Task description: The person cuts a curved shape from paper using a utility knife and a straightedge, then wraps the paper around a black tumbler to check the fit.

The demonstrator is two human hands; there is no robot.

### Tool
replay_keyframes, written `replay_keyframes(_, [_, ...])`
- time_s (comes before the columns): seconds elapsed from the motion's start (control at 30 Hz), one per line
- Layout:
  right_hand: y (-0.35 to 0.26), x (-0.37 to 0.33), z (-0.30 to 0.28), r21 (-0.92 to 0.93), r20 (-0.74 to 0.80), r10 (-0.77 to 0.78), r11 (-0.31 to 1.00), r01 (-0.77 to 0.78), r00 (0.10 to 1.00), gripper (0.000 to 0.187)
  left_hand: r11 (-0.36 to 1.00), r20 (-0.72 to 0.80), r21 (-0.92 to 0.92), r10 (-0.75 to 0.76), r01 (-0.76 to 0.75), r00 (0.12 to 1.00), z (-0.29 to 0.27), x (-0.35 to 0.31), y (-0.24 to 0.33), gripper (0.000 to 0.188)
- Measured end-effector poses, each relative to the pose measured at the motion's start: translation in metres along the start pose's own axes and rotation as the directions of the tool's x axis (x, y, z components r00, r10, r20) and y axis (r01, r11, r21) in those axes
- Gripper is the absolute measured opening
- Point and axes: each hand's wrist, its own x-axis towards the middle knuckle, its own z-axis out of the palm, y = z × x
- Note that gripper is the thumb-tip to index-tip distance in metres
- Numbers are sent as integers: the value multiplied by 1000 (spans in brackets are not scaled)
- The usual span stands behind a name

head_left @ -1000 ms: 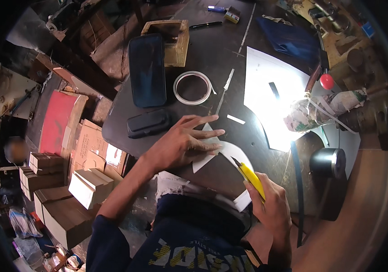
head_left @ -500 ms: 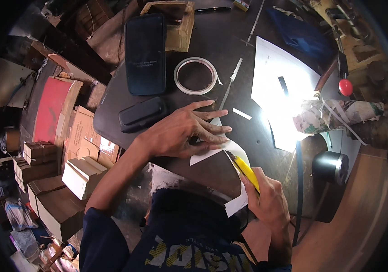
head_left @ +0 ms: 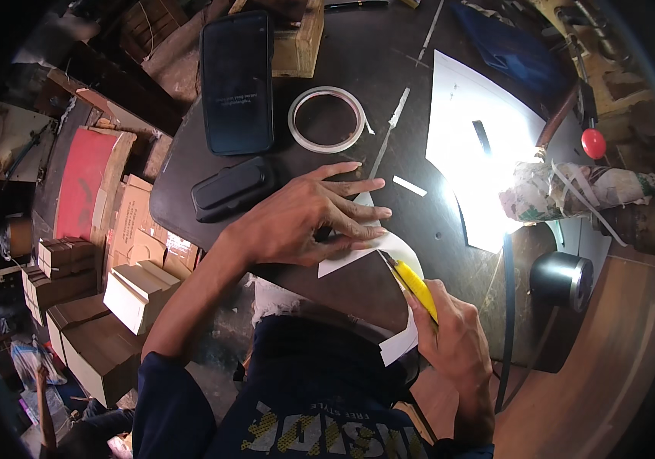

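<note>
My left hand (head_left: 304, 218) lies over a white paper strip (head_left: 335, 265) on the dark tabletop, its fingers stretched out and apart, pressing the strip down. The strip bends round to the right, and its lower end (head_left: 398, 348) hangs by the table's near edge. In my right hand (head_left: 456, 336) a yellow utility knife (head_left: 417, 292) is gripped, its tip pointing up and left at the paper just beside my left fingertips. Whether the blade touches the paper I cannot tell. A small white paper scrap (head_left: 410, 186) lies beyond my left fingers.
Beyond my left hand are a black case (head_left: 234, 189), a phone (head_left: 237, 84), a tape roll (head_left: 327, 120) and a wooden box (head_left: 299, 46). A bright lamp glares over white sheets (head_left: 457, 115) at right, near a black cylinder (head_left: 560, 281). Cardboard boxes (head_left: 98, 344) stand at left.
The view has shifted slightly. Both hands, the knife and the paper keep nearly the same places. Another person's arm has come into view at the lower left.
</note>
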Motion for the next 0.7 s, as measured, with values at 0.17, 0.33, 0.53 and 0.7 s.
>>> replay_keyframes(0.17, [-1,0,0,-8,-9,1,1000,-1,1000,18,1000,7,-1,-7,7,1000,0,1,1,36])
replay_keyframes(0.33, [-3,-1,1,-82,-7,-11,997,11,1000,18,1000,-8,18,5,-5,1000,1,0,1,39])
replay_keyframes(0.53, [-6,-3,6,-280,63,-11,959,28,998,24,967,26,253,23,-29,999,2,-2,6,42])
replay_keyframes(0.7, [-7,-2,4,-290,83,20,957,5,996,25,964,69,262,18,-35,997,1,3,5,42])
